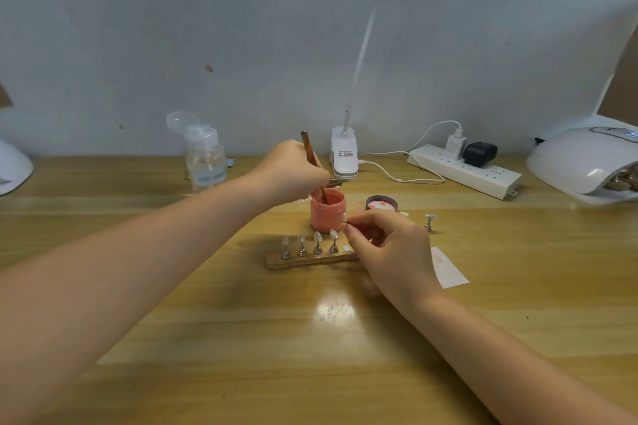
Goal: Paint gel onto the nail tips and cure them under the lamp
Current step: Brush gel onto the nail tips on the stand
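Dipping the brush (312,162) in the gel jar (327,212) at 12 o'clock, my left hand (293,172) grips it; my right hand (386,241) pinches a nail tip (344,217). Too much gel could drip on the bench (207,321).

Coral-pink gel jar (327,214), reddish-brown brush (309,154), honey-yellow streaked wooden table (241,338), white curing lamp (583,162), white power strip (464,171)

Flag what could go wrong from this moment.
1. The left hand has the brush in the open gel jar near the tip stand; a nudge might tip gel onto the tips.
2. The right hand pinches a tip beside the jar; it could slip or smear.
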`<act>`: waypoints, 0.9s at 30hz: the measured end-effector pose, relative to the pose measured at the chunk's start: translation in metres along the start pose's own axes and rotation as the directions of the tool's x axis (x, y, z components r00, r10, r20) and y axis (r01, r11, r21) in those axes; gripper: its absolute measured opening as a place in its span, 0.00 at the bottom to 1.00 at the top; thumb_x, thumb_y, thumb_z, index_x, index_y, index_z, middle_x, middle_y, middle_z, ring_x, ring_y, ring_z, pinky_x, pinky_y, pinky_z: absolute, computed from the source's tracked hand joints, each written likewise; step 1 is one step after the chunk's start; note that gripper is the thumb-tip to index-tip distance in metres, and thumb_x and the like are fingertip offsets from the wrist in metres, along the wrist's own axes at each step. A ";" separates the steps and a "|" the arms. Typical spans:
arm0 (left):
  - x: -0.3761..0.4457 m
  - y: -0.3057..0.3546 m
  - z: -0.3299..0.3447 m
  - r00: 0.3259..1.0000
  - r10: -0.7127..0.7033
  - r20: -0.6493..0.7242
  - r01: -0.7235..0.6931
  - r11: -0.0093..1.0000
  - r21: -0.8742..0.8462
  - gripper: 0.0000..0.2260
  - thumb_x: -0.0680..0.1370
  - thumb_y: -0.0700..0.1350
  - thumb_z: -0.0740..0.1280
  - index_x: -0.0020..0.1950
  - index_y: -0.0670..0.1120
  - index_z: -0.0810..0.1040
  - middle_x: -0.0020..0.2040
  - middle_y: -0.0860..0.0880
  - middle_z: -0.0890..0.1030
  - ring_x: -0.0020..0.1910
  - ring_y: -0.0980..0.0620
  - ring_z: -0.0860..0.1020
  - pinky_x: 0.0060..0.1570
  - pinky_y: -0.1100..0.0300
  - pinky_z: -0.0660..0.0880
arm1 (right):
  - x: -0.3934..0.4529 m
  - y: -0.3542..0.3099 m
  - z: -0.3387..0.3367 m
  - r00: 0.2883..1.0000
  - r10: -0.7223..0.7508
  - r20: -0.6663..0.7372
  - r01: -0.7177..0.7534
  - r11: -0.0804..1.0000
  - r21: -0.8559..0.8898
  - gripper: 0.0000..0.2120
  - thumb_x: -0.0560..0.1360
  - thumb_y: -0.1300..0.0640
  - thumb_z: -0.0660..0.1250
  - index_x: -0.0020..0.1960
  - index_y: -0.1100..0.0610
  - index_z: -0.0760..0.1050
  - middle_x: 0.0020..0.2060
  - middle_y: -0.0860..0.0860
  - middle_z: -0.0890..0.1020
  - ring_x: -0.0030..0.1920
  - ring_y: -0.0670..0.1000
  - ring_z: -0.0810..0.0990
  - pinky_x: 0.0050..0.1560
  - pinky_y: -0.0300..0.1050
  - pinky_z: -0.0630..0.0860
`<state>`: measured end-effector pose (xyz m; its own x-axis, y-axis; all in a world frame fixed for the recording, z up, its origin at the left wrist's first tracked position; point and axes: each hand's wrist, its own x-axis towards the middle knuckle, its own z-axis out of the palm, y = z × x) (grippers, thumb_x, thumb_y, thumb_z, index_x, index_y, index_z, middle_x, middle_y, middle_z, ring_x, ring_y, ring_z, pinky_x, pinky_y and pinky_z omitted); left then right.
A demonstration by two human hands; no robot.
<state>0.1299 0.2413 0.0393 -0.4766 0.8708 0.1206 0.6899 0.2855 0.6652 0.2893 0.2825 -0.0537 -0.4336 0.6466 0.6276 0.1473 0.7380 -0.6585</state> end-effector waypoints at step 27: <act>-0.071 -0.059 -0.005 0.968 0.068 -0.241 -0.234 0.587 -0.775 0.06 0.76 0.40 0.68 0.47 0.45 0.85 0.42 0.43 0.85 0.42 0.48 0.83 0.41 0.62 0.79 | 0.000 -0.001 -0.002 0.999 0.041 0.023 -0.042 0.999 0.034 0.05 0.73 0.59 0.72 0.47 0.52 0.82 0.37 0.42 0.82 0.39 0.43 0.80 0.42 0.43 0.79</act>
<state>0.1208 0.1605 -0.0052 -0.5455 0.7662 0.3396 0.0939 -0.3468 0.9332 0.2908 0.2822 -0.0519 -0.4475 0.6719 0.5902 0.1354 0.7033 -0.6979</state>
